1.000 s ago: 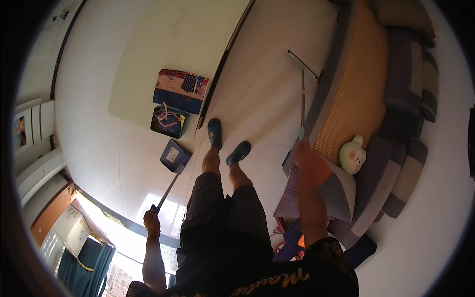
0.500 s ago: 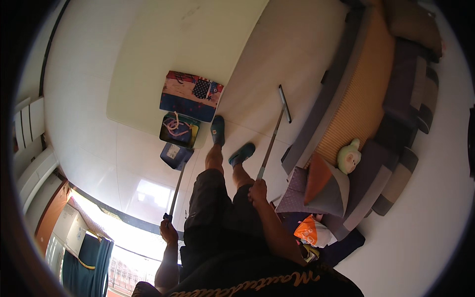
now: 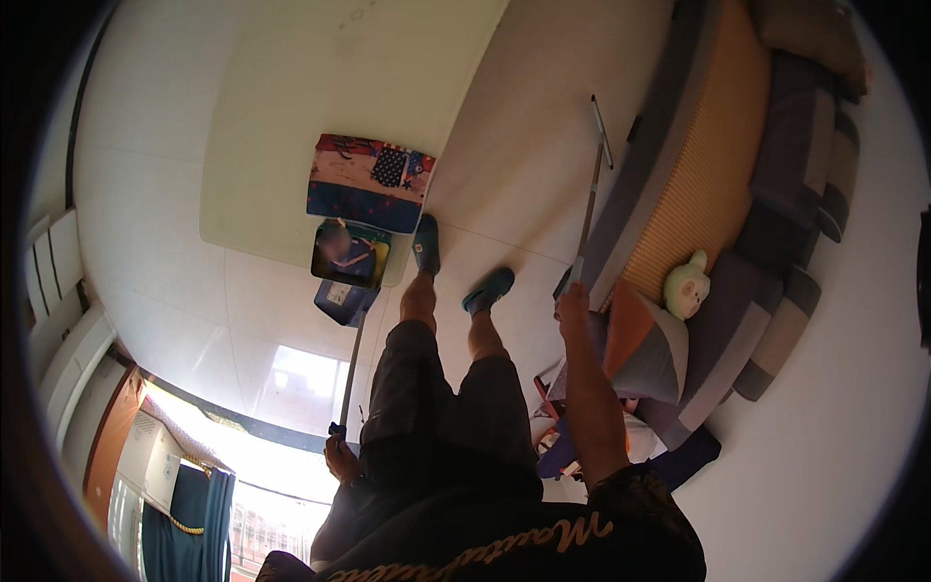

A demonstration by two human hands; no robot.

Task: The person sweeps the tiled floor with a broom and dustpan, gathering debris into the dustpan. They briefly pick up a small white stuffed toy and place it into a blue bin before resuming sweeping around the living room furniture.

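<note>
My left hand (image 3: pixel 341 460) is closed around the top of a thin pole. At the pole's far end is a blue long-handled dustpan (image 3: pixel 341 304), low in front of my legs. My right hand (image 3: pixel 572 303) grips the handle of a floor squeegee (image 3: pixel 591 199). The squeegee's narrow bar head rests out in front to the right, close to the base of the sofa. Just beyond the dustpan stands an open dark box (image 3: pixel 380 264) with pinkish and blue contents, partly blurred. Next to it is a lid-like panel (image 3: pixel 361 206) with a flag print.
A sofa (image 3: pixel 693 184) with a tan woven seat runs along the right. On it are a green plush toy (image 3: pixel 687 288) and a patchwork cushion (image 3: pixel 645 354). A pale table-like surface (image 3: pixel 281 116) lies ahead left. Bright window light and a teal curtain (image 3: pixel 189 504) are lower left.
My right hand has pushed forward and right, taking the squeegee head farther out toward the sofa base. My left hand and the dustpan have barely moved.
</note>
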